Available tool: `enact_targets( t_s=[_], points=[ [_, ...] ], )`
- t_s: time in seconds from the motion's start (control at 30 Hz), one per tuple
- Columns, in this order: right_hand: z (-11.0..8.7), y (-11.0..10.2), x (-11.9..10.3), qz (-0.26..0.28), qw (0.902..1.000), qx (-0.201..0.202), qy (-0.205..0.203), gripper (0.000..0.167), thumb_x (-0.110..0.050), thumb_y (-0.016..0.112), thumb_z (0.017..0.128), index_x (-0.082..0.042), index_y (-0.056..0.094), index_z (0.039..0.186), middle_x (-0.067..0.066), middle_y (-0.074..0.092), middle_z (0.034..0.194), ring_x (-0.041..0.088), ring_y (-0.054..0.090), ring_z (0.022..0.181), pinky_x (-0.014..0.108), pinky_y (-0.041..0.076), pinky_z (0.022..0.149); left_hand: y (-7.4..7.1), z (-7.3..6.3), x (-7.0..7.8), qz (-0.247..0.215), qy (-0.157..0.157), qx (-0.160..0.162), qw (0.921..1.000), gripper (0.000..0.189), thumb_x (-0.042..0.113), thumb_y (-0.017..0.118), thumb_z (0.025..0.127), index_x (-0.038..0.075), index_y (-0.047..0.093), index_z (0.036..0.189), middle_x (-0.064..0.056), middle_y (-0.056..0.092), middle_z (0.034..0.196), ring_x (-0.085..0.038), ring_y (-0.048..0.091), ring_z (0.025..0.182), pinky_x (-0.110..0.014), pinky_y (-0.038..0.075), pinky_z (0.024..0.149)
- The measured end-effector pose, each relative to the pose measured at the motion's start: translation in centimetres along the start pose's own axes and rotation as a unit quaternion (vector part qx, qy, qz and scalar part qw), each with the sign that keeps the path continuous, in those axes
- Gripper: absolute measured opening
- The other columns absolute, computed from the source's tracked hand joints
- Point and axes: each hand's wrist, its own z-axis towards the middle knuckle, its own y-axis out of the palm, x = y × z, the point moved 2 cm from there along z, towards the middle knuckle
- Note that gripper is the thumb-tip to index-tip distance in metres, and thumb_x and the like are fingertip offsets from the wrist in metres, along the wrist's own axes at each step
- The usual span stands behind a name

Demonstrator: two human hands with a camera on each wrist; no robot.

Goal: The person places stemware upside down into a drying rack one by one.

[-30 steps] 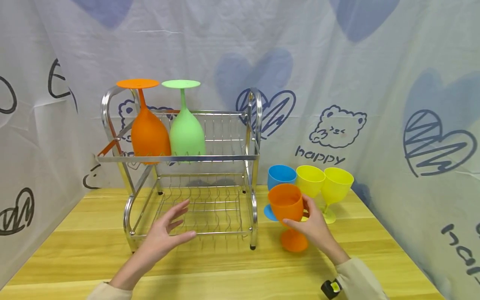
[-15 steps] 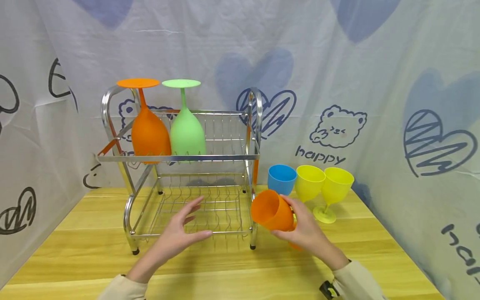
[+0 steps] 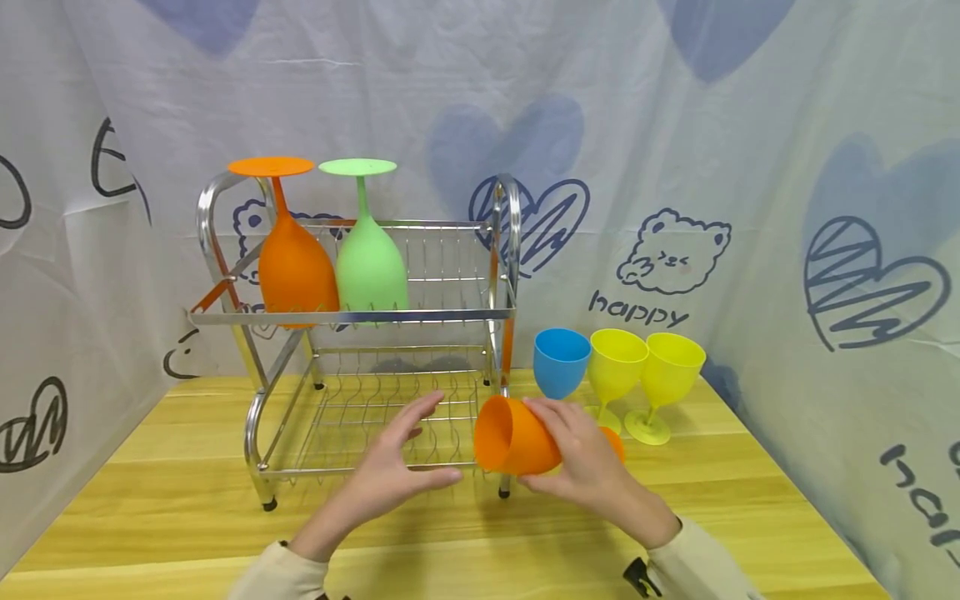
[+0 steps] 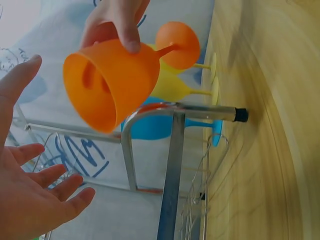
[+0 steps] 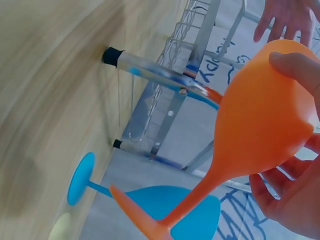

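Note:
My right hand (image 3: 581, 462) grips an orange goblet (image 3: 517, 437) by its bowl, thumb on one side and fingers on the other. The goblet is tipped on its side, mouth pointing left and foot to the right, held above the table in the right wrist view. My left hand (image 3: 393, 467) is just left of the mouth, fingers spread, thumb apart, holding nothing. Behind both hands is a two-tier metal dish rack (image 3: 352, 317). On its upper tier an orange goblet (image 3: 296, 267) and a light green goblet (image 3: 371, 262) stand upside down, side by side.
To the right of the rack, a blue goblet (image 3: 561, 367) and two yellow goblets, one in the middle (image 3: 617, 367) and one at the right (image 3: 670, 375), stand upright on the wooden table (image 3: 420, 550). A patterned cloth (image 3: 660, 108) hangs behind.
My right hand has lifted the orange goblet, tilted it from upright onto its side and carried it left. My left hand has moved right, toward the goblet's mouth.

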Motion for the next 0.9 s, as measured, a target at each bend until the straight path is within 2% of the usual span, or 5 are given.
enact_targets(
  t_s=[0.3, 0.47, 0.73, 0.9],
  points=[
    [0.3, 0.4, -0.8, -0.004, 0.9994, -0.033, 0.007, 0.086, -0.028, 0.093, 0.058, -0.004, 0.055, 0.132, 0.012, 0.057, 0.125, 0.027, 0.052, 0.105, 0.044, 0.053, 0.081, 1.7, 0.7, 0.2, -0.005, 0.040, -0.006, 0.9992, 0.090, 0.020, 0.087, 0.070, 0.014, 0.041, 0.147, -0.010, 0.036, 0.151, -0.032, 0.038, 0.133, -0.052, 0.037, 0.105],
    [0.5, 0.6, -1.2, -0.016, 0.9989, -0.045, -0.006, 0.085, -0.031, 0.093, 0.059, -0.004, 0.057, 0.131, 0.013, 0.058, 0.124, 0.027, 0.052, 0.103, 0.043, 0.053, 0.080, 2.4, 1.1, 0.4, -0.004, 0.062, -0.021, 0.9979, 0.086, 0.022, 0.086, 0.073, 0.010, 0.042, 0.146, -0.012, 0.037, 0.150, -0.032, 0.037, 0.134, -0.054, 0.038, 0.105],
    [0.5, 0.7, -1.7, -0.024, 0.9977, -0.062, -0.016, 0.086, -0.035, 0.093, 0.060, -0.006, 0.056, 0.133, 0.011, 0.058, 0.122, 0.026, 0.053, 0.104, 0.043, 0.052, 0.083, 2.8, 1.3, 0.3, 0.019, 0.089, -0.053, 0.9944, 0.076, 0.019, 0.085, 0.075, 0.004, 0.048, 0.140, -0.015, 0.042, 0.145, -0.037, 0.042, 0.129, -0.057, 0.041, 0.100],
    [0.3, 0.6, -1.9, -0.032, 0.9972, -0.064, -0.019, 0.086, -0.038, 0.092, 0.061, -0.007, 0.056, 0.133, 0.011, 0.058, 0.122, 0.025, 0.052, 0.103, 0.042, 0.051, 0.082, 2.7, 1.3, 0.0, 0.030, 0.116, -0.067, 0.9905, 0.077, 0.017, 0.085, 0.074, 0.003, 0.047, 0.139, -0.016, 0.041, 0.145, -0.036, 0.044, 0.127, -0.053, 0.045, 0.097]
  ],
)
